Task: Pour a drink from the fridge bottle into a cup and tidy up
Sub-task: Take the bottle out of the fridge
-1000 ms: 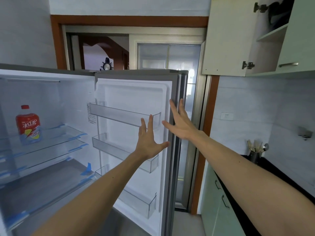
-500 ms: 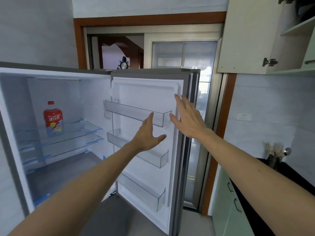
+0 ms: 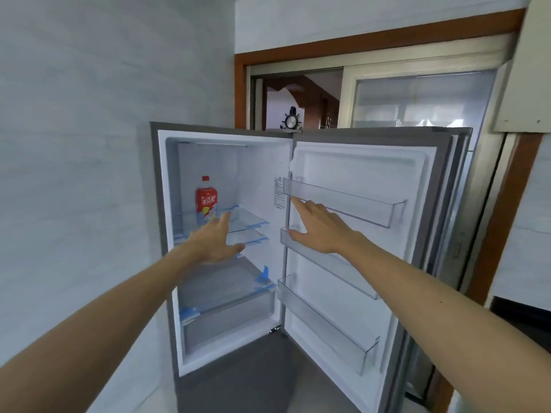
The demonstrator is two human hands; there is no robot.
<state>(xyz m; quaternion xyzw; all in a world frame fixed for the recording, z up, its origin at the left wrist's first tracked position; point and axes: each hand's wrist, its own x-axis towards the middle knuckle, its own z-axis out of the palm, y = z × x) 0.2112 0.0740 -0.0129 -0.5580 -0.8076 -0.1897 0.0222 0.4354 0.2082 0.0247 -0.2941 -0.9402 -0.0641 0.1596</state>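
Note:
A bottle (image 3: 206, 201) with a red cap and red label stands upright on the upper glass shelf (image 3: 247, 219) inside the open fridge (image 3: 167, 263). My left hand (image 3: 213, 239) reaches into the fridge with straight fingers, its fingertips just right of and below the bottle, holding nothing. My right hand (image 3: 320, 229) is stretched out open in front of the inner side of the fridge door (image 3: 357, 174), near the hinge side of the door racks. No cup is in view.
The door carries three clear racks (image 3: 343, 205), all without contents. A drawer (image 3: 226, 317) sits at the fridge bottom. A tiled wall (image 3: 74, 174) is on the left, a wooden doorway (image 3: 298, 102) behind, a cabinet and dark counter edge (image 3: 518, 311) on the right.
The view has swung right to left, bringing the fridge interior to the centre. My left hand moved from the door racks toward the bottle; my right hand came off the door edge.

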